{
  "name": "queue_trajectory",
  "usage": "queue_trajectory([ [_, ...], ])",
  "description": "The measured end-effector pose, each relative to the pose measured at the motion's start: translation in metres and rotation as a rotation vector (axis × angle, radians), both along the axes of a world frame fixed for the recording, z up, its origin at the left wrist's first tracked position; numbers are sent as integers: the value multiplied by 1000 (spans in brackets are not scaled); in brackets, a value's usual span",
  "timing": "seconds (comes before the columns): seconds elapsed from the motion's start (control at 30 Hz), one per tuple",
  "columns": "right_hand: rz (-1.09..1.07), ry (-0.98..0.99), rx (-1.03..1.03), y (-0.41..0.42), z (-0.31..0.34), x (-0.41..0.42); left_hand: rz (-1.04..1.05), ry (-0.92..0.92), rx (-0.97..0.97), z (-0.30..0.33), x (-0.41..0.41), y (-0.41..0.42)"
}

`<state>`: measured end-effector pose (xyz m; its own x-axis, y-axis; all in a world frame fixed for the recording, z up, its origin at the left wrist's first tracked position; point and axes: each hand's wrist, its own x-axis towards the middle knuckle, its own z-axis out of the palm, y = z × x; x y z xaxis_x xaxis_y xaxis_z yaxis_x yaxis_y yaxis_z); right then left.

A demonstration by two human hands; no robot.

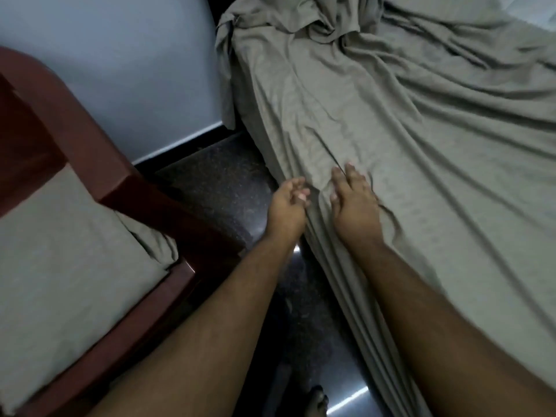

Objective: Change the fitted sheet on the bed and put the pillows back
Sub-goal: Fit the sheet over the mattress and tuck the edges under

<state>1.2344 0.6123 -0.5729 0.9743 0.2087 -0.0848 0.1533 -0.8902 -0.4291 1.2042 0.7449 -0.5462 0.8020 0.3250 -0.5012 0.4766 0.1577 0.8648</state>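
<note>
Wrinkled grey-green fabric fitted sheet [391,130] drapes bed edge. Left hand [287,206] pinches its hanging side fold; right hand [355,203] presses flat on top, fingers straight.

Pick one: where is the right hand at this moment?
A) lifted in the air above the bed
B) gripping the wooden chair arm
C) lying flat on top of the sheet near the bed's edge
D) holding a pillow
C: the right hand lies with straight fingers on the grey-green sheet by the bed's edge, while the left hand curls at the sheet's hanging side.
</note>
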Motion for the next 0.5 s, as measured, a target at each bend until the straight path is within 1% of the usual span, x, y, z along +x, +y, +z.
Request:
queue_trajectory([
  [0.07,-64,41,78,-27,9,-29,-43,4,1,5,-35,-17],
  [0.13,-83,30,63,-43,16,-51,-76,0,14,-1,-69,-30],
  [0.23,-122,-17,64,-44,16,-77,-77,-34,39,-22,-111,-38],
  [0.3,-142,-57,5,-38,6,-101,-109,-28,64,-44,-137,-39],
  [0.4,-132,-118,-168,-32,-10,-141,-150,-12,98,-61,-166,-32],
  [0.5,-156,-167,-191,-29,-15,-165,-164,11,89,-71,-184,-28],
])
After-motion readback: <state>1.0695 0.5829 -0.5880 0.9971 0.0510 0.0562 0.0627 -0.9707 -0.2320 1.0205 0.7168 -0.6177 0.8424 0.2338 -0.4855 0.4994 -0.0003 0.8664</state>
